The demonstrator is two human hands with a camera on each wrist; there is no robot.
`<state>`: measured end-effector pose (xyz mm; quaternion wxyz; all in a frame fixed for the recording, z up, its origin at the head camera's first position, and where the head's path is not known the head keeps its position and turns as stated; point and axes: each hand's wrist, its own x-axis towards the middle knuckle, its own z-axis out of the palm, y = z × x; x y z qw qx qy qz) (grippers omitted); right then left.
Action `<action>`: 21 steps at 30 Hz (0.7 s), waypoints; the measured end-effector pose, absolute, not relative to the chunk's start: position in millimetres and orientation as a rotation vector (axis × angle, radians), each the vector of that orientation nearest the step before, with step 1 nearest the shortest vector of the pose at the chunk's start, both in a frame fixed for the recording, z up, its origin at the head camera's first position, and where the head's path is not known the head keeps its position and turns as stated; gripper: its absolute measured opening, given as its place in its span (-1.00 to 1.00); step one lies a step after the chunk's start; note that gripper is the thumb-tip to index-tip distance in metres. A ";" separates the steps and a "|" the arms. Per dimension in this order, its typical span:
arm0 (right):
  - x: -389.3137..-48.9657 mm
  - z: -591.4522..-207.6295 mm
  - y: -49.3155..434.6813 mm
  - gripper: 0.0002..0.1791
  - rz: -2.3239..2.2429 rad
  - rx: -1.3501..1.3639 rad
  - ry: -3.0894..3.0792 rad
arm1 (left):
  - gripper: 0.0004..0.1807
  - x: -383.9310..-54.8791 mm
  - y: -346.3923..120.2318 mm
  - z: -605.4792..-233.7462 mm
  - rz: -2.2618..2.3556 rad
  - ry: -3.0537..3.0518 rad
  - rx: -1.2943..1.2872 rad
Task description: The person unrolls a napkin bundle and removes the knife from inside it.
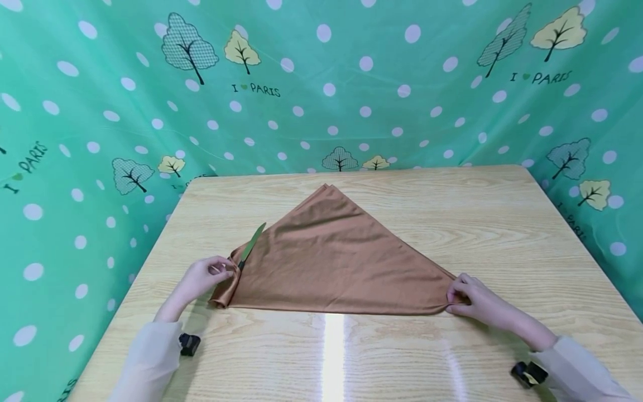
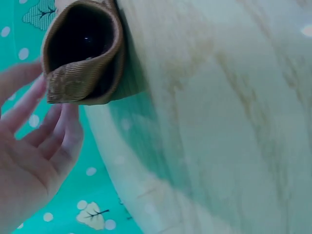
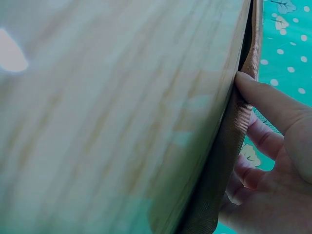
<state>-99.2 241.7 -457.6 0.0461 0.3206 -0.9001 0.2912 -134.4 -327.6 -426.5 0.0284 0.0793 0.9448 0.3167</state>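
Note:
A brown satiny cloth [image 1: 331,262] lies folded in a triangle on the table, its peak pointing away from me. Its left corner is turned over into a loose roll [image 1: 227,290], whose hollow end [image 2: 80,80] shows in the left wrist view. My left hand [image 1: 207,276] holds this roll from its left side with bent fingers. Beside the roll is a knife [image 1: 253,245] with a green blade and a dark handle; the handle's end is hidden at the roll. At the right corner, my right hand [image 1: 474,298] pinches the cloth between thumb and fingers.
The wood-grain table [image 1: 402,357] carries a bright light reflection at the front middle. A green dotted curtain [image 1: 346,72] hangs behind it and along both sides. Small black devices [image 1: 189,344] are worn at both wrists.

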 end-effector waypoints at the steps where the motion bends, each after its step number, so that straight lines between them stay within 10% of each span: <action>1: -99.2 -457.7 241.9 -0.71 0.887 0.975 -2.751 | -0.80 -133.8 -326.4 -425.8 0.967 2.893 0.274; 21: -99.6 -460.8 243.7 -0.75 0.940 1.006 -2.691 | -0.86 -132.2 -309.9 -433.3 0.731 2.951 0.457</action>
